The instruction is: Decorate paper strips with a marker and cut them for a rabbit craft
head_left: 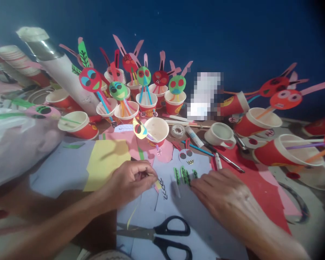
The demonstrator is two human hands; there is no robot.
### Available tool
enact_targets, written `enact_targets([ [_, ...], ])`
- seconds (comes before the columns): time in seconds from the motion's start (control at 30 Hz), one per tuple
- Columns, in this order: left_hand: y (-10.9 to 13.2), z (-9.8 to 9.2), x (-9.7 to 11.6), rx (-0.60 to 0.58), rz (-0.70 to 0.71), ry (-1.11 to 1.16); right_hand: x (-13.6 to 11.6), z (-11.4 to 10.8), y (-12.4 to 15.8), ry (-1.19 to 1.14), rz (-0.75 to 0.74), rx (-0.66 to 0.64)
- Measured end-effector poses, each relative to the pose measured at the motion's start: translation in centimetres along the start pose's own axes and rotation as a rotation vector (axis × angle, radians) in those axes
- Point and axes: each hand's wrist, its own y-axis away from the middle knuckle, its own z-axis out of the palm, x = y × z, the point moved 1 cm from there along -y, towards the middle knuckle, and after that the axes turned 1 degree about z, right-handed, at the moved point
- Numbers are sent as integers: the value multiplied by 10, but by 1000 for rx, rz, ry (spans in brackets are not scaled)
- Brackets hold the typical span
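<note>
In the head view, your red-and-white paper cups (175, 107) along the back hold coloured straws topped with round paper faces; the front red paper cup (160, 127) holds a pale-yellow paper face. Black-handled steel scissors (155, 234) lie near you on lavender-blue paper (206, 231), between your forearms. Green paper strips with black markings (184, 174) lie on that paper, just beyond your right fingertips. Your right hand (219, 187) rests there, fingers together; you cannot tell whether it grasps anything. Your left hand (137, 177) pinches thumb against fingers, its contents unclear.
</note>
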Motion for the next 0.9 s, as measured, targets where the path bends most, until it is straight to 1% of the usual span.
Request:
enact_targets([
  [0.07,2,-3,-2,-31,14,-4,-13,5,-4,-57,-76,46],
  [0.13,5,-4,-5,-61,52,-35,-22,11,-8,-74,-100,57],
  [0.27,11,-4,-7,-112,125,-84,-30,20,-8,-71,16,80],
  [0.37,16,-5,-9,-146,161,-58,-31,25,-7,-73,119,44],
  [0.47,21,-4,-12,-168,216,-55,-35,30,-7,-74,171,18],
  [0.57,26,0,-15,-146,328,-137,-38,33,-8,-61,177,44],
  [0.67,27,5,-17,-107,441,-292,-39,34,-9,-49,185,65],
  [0.77,26,8,-18,-54,495,-379,-39,33,-7,-74,208,82],
  [0.83,27,8,-17,-25,507,-365,-38,30,-6,-155,253,78],
  [0.9,29,9,-16,-7,535,-341,-37,28,-6,-298,328,17],
])
